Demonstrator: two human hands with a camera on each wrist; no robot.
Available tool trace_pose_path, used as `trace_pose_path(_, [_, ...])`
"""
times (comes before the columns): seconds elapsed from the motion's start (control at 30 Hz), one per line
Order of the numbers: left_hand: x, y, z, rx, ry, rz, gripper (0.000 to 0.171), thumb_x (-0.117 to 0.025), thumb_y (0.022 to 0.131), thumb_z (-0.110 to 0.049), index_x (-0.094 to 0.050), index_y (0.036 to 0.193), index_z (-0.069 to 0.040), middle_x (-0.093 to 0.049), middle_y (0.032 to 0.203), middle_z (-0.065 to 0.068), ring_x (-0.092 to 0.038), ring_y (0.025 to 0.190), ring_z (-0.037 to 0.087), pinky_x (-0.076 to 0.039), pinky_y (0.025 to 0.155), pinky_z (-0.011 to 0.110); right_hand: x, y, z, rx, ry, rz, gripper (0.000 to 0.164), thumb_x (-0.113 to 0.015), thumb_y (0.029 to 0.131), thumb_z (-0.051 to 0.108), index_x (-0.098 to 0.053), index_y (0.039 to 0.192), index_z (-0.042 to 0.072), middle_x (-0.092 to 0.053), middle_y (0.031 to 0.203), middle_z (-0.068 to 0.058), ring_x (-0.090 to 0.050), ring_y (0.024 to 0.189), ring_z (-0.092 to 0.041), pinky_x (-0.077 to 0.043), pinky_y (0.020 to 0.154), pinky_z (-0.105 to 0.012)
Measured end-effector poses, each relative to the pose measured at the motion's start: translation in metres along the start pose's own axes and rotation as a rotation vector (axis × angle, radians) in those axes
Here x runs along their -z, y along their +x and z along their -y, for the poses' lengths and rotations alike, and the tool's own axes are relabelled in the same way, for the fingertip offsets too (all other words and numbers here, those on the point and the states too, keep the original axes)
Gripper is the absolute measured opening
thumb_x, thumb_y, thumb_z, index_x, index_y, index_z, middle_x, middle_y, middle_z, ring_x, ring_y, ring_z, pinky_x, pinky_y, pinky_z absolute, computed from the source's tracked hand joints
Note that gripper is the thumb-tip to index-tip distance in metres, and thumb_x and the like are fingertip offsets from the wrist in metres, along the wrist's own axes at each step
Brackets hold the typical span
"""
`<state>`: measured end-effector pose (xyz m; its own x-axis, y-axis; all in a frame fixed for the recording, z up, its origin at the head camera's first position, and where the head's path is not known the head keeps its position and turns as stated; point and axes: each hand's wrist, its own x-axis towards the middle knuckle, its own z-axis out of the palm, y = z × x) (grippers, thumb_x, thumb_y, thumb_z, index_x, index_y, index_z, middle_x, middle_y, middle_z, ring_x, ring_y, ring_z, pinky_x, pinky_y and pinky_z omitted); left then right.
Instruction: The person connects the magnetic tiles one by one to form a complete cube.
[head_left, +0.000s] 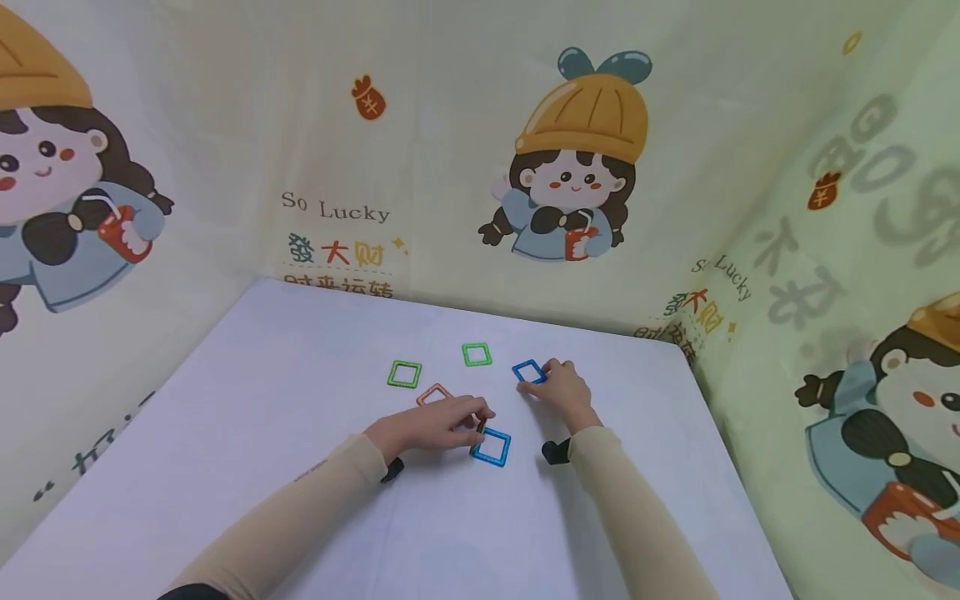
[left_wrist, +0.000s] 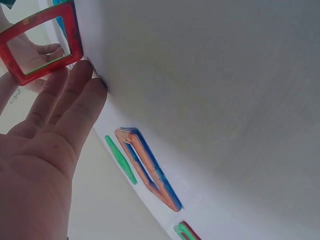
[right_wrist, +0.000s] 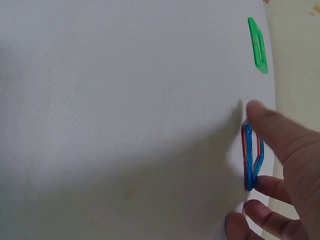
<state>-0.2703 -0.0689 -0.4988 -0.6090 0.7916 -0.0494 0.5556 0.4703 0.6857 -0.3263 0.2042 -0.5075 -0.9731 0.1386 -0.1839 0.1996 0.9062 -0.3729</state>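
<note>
My left hand pinches a red square tile frame and holds it upright. It stands along the left side of a blue square frame that lies flat on the table. Farther right, my right hand pinches another blue square frame between thumb and fingers. A red layer shows against that blue one in the right wrist view. Close behind the left hand lies an orange frame, partly covered by it; the left wrist view shows blue along its underside.
Two green square frames, one at left and one farther back, lie flat on the white table. A printed cloth wall rises behind the table and along its sides. Dark straps circle both wrists.
</note>
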Motion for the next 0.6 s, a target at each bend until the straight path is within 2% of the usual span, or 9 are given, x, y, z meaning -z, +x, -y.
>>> trace_pose_path(0.17, [-0.001,0.002,-0.001,0.033,-0.036,-0.004,0.036,-0.064,0.103,-0.031,-0.055,0.135,-0.017,-0.062,0.136,-0.003,-0.061,0.123,0.015,-0.049,0.108,0.035,0.001,-0.001,-0.003,0.006,0.027,-0.013,0.064,-0.08,0.086,0.047,-0.06,0.131,0.006,-0.056,0.125,-0.019,-0.059,0.102,-0.034,-0.05,0.091,-0.048])
trace_pose_path(0.33, [0.001,0.004,-0.005,0.078,-0.06,0.005,0.048,-0.065,0.102,-0.035,-0.049,0.145,-0.018,-0.061,0.13,-0.005,-0.059,0.125,0.016,-0.048,0.11,0.036,0.009,-0.002,-0.008,0.045,0.089,-0.008,0.063,-0.08,0.088,0.041,-0.061,0.134,0.002,-0.061,0.122,-0.018,-0.058,0.106,-0.032,-0.049,0.096,-0.048])
trace_pose_path(0.5, [0.004,0.002,-0.006,0.116,-0.082,0.009,0.051,-0.067,0.101,-0.035,-0.049,0.143,-0.014,-0.063,0.129,-0.004,-0.06,0.127,0.019,-0.048,0.111,0.039,0.018,-0.005,-0.011,0.128,0.13,0.035,0.054,-0.07,0.096,0.037,-0.064,0.134,-0.001,-0.068,0.124,-0.019,-0.061,0.109,-0.031,-0.049,0.099,-0.048])
trace_pose_path(0.6, [0.004,0.0,-0.005,0.113,-0.077,0.01,0.05,-0.068,0.1,-0.036,-0.051,0.141,-0.012,-0.064,0.128,-0.004,-0.061,0.126,0.019,-0.048,0.11,0.039,0.024,-0.008,-0.011,0.185,0.12,0.044,0.042,-0.059,0.104,0.031,-0.067,0.13,-0.001,-0.071,0.112,-0.018,-0.063,0.102,-0.031,-0.051,0.092,-0.047])
